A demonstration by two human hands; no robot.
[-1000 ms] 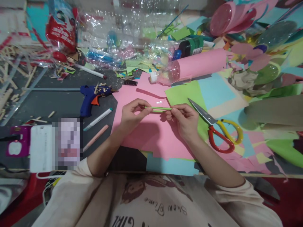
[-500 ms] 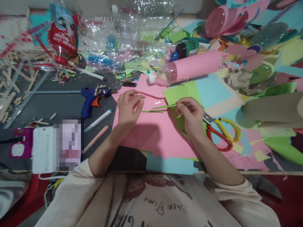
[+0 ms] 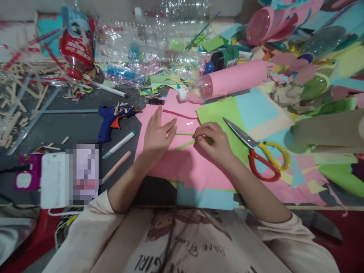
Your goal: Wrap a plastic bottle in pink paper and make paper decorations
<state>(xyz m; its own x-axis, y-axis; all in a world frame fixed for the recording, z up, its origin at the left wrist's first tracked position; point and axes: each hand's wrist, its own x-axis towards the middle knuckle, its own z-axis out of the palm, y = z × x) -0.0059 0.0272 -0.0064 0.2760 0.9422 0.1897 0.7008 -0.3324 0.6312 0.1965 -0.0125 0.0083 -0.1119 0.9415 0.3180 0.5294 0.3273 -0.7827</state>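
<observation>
Left hand (image 3: pixel 157 133) lies flat, fingers spread and stretched out, palm down on the pink paper sheet (image 3: pixel 184 167). Right hand (image 3: pixel 212 141) is curled, fingertips pinched on a thin green paper strip (image 3: pixel 185 144) that slants out toward the left hand. A second green strip (image 3: pixel 184 133) lies just above it on the pink sheet, running between the two hands, its left end by the left thumb. Both strips sit in the middle of the pink sheet, right in front of the person.

Just right of the right hand, scissors (image 3: pixel 257 153) with red and yellow handles lie open on a green sheet (image 3: pixel 222 113), blades pointing up-left. Beyond the hands, a plastic bottle (image 3: pixel 227 81) with pink paper rolled inside lies on its side. Left of the pink sheet: a blue glue gun (image 3: pixel 112 115), a white marker (image 3: pixel 119 144) and a pink pen (image 3: pixel 115 166) on the dark tabletop (image 3: pixel 65 125). Paper scraps and clear bottles crowd the far edge.
</observation>
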